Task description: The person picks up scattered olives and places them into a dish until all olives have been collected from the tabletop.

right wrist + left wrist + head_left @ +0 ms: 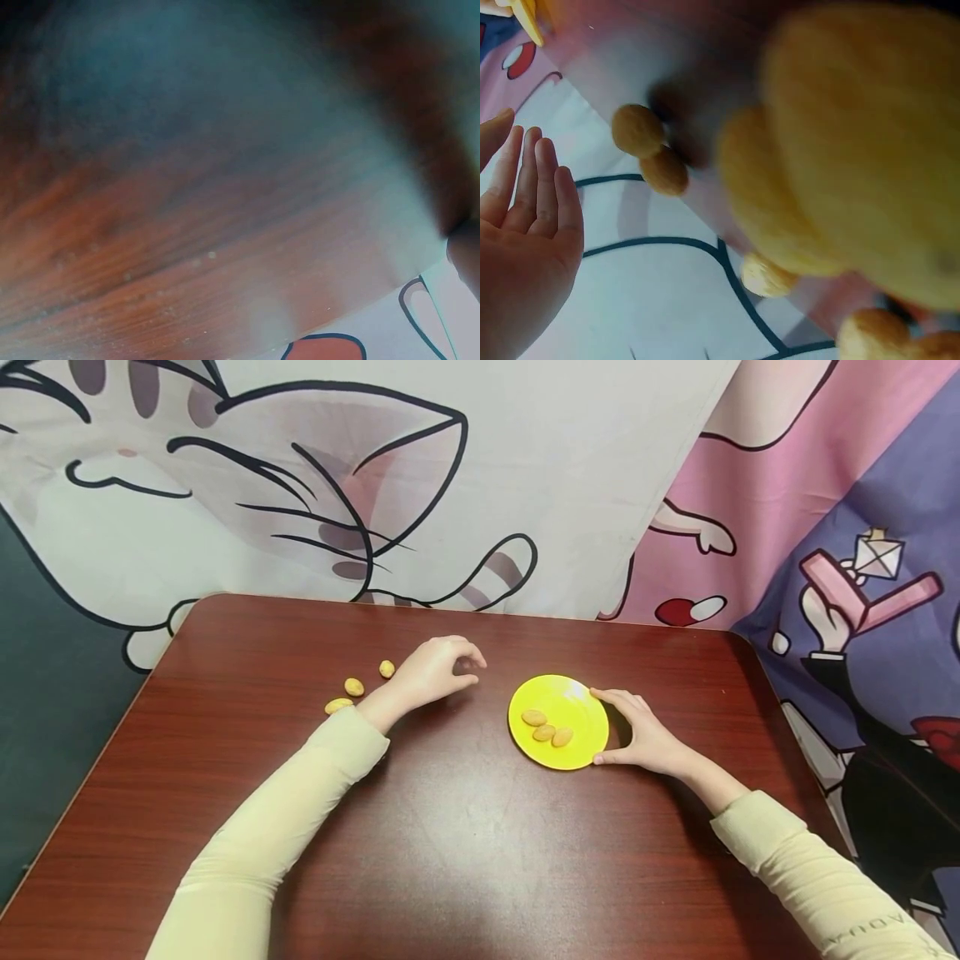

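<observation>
A round yellow plate (577,706) rests on the table with three tan peanuts (534,717) on its left half. My right hand (648,739) holds its right rim, thumb at the lower edge and a finger at the upper edge. To the left of the plate my left hand (437,670) hovers over the table with loosely bent fingers and nothing held. Its palm and nearly straight fingers (568,196) appear in the left wrist view. Behind the left wrist lie more peanuts (354,687), one partly covered by the sleeve; up close they look lumpy (649,146).
The dark red-brown table (465,843) has rounded far corners. A white cartoon-cat cloth (570,502) hangs behind its back edge, with pink and purple printed cloth (825,485) at the right. The right wrist view is mostly blurred table surface.
</observation>
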Demonstrator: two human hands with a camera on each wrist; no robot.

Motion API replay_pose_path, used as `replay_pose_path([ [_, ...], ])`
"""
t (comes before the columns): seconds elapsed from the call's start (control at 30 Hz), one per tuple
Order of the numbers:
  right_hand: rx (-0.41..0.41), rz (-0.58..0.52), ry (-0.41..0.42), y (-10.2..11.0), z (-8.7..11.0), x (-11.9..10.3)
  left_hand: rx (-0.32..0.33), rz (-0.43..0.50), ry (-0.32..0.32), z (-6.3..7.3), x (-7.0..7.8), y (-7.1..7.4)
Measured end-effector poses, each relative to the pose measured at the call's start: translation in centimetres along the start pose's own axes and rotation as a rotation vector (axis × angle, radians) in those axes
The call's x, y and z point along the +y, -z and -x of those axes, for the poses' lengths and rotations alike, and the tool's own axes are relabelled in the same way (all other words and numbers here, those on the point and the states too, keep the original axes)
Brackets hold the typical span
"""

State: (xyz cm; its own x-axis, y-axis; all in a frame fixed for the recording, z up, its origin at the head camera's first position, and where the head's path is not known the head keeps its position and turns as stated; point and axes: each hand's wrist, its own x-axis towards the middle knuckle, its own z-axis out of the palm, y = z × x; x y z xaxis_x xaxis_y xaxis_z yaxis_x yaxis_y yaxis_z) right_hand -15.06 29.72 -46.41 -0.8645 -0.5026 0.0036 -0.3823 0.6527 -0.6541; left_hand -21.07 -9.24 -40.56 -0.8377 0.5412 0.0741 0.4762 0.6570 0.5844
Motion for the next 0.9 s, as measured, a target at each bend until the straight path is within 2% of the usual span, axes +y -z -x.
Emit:
replay_pose_path([
  [0.17,-0.004,0.000,-0.004,0.0,-0.1,-0.1,0.033,-0.002,-0.003,0.9,-1.2,0.5],
  [0.57,0.004,0.007,0.001,-0.1,-0.2,-0.1,0.059,0.025,0.085,2.6,-3.5,1.1],
  [0.9,0.001,0.002,-0.005,0.0,-0.1,-0.2,0.059,0.008,0.081,3.5,-4.5,1.1],
])
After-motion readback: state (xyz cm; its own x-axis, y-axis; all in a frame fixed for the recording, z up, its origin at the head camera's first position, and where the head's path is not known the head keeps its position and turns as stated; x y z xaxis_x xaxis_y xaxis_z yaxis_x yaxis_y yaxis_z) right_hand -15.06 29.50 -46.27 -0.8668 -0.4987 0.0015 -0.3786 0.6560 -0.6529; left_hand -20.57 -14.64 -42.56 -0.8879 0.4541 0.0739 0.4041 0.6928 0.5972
